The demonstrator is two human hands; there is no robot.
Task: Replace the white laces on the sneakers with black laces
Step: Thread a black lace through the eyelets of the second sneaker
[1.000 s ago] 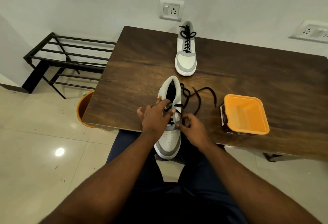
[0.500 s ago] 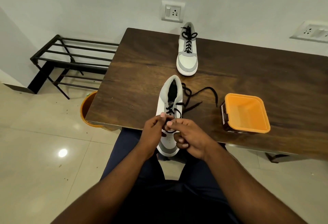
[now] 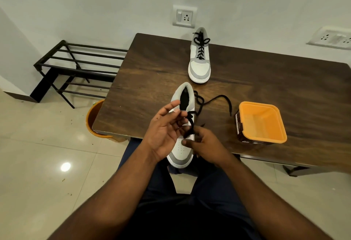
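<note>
The near white-and-grey sneaker (image 3: 180,151) lies heel away from me, its toe hanging over the front edge of the wooden table (image 3: 148,80). A black lace (image 3: 218,98) is threaded through its lower eyelets, and its loose end trails to the right on the table. My left hand (image 3: 164,132) is raised palm-up over the shoe and pinches a strand of this lace at its fingertips. My right hand (image 3: 204,145) grips the shoe's right side, thumb on the toe box. A second sneaker (image 3: 199,68), fully laced in black with a bow, stands at the table's back edge.
An orange-rimmed square tub (image 3: 263,125) stands on the table just right of my hands. An orange bucket (image 3: 90,120) sits on the floor under the table's left corner. A black metal rack (image 3: 79,65) stands against the wall at left.
My left hand has risen from the eyelets and turned palm-up, drawing a lace strand upward. My right hand has stayed low at the shoe's right side.
</note>
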